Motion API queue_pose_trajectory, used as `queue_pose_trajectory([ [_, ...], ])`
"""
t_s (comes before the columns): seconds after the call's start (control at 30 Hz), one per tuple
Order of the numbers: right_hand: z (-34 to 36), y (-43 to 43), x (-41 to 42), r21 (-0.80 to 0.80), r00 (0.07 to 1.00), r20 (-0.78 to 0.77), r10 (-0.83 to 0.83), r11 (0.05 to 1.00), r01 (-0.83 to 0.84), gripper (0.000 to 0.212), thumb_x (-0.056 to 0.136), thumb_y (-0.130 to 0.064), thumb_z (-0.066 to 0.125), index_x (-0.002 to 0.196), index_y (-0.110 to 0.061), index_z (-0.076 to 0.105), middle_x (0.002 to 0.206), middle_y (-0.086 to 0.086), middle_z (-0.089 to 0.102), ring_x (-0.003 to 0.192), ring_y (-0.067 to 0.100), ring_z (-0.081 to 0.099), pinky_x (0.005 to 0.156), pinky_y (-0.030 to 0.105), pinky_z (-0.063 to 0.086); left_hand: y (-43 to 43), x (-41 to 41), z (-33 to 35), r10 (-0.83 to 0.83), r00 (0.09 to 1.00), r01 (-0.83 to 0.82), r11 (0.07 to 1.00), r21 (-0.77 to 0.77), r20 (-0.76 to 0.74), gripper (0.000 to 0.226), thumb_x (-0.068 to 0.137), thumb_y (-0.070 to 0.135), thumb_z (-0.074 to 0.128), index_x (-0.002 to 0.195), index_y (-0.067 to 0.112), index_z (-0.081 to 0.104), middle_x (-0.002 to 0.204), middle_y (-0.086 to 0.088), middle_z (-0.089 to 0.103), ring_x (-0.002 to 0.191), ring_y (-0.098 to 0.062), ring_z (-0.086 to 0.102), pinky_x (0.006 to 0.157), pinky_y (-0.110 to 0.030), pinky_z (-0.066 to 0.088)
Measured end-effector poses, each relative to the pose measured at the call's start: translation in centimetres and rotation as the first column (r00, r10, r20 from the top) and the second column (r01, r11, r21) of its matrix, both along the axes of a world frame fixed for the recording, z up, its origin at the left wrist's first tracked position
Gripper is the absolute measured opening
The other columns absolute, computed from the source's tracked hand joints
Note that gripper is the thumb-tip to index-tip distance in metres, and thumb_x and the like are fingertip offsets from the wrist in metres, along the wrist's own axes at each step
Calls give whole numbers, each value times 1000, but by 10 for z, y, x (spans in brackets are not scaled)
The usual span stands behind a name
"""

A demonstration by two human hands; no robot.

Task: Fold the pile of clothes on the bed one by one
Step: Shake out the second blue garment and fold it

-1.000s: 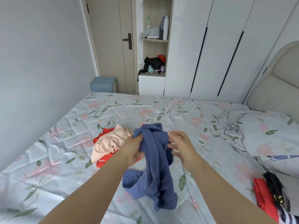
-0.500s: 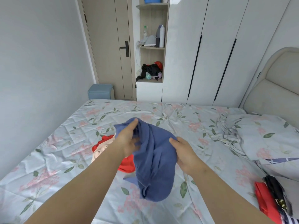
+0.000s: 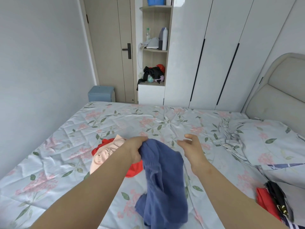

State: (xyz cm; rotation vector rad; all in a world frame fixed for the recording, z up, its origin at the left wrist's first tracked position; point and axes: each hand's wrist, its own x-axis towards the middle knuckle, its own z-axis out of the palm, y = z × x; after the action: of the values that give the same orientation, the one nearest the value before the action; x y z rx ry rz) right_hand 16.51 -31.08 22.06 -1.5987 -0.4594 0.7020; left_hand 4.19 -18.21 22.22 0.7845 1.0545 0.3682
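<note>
A blue garment [image 3: 163, 180] hangs bunched over the bed [image 3: 148, 123], its lower end trailing on the floral sheet. My left hand [image 3: 136, 148] grips its top edge. To the right, my right hand [image 3: 191, 149] is off the cloth with its fingers spread and holds nothing. Behind my left forearm lies a small pile: a pale pink garment [image 3: 105, 153] on top of a red one [image 3: 134, 169].
A pillow [image 3: 270, 142] and rumpled sheet lie at the right by the padded headboard [image 3: 283, 91]. Red and black clothes [image 3: 272, 200] sit at the bed's near right edge. A white wardrobe [image 3: 222, 52], open shelves, a door and a blue stool [image 3: 101, 94] stand beyond the bed.
My right hand has let go of the blue garment and moved right, fingers spread. The garment now hangs from my left hand alone. The camera has tilted upward.
</note>
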Motion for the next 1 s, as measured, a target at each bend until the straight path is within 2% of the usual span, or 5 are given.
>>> queue_pose_trajectory([
  [0.2,-2,0,-25,-6,905,100,414,910,-415,35,84,-16,70,113,-26,51,116,2,58,92,7,59,75,16,48,8,21,30,83,990,-77,995,-55,115,27,100,2,32,83,-2,52,76,-7,43,82,-20,53,76,-25,45],
  [0.47,-21,9,-21,-129,897,273,347,937,-324,17,89,-12,61,74,-17,54,71,-3,52,70,13,48,67,25,39,10,5,55,170,935,-127,980,-153,310,26,97,-5,32,83,-11,53,86,-16,55,80,-26,56,97,-32,43],
  [0.67,-5,11,-1,-10,935,326,136,990,-141,18,89,-15,62,74,-11,53,67,1,49,64,12,44,61,22,38,18,-17,38,137,988,-108,948,301,-76,9,95,7,49,102,1,48,93,-14,50,72,-23,52,46,-26,51],
  [0.83,14,17,-2,-72,825,511,241,968,-239,11,88,-14,64,78,-18,64,76,-11,61,72,2,55,69,12,42,11,-17,17,-297,810,573,584,575,-506,79,85,7,66,147,26,21,140,-10,38,109,-25,50,74,-23,44],
  [1.0,24,21,-5,-207,691,576,437,895,-394,22,85,-12,67,74,-29,62,84,-8,65,80,1,57,72,10,43,5,-5,5,-482,635,760,254,598,-603,48,79,15,72,123,22,55,124,3,54,119,-14,49,102,-32,41],
])
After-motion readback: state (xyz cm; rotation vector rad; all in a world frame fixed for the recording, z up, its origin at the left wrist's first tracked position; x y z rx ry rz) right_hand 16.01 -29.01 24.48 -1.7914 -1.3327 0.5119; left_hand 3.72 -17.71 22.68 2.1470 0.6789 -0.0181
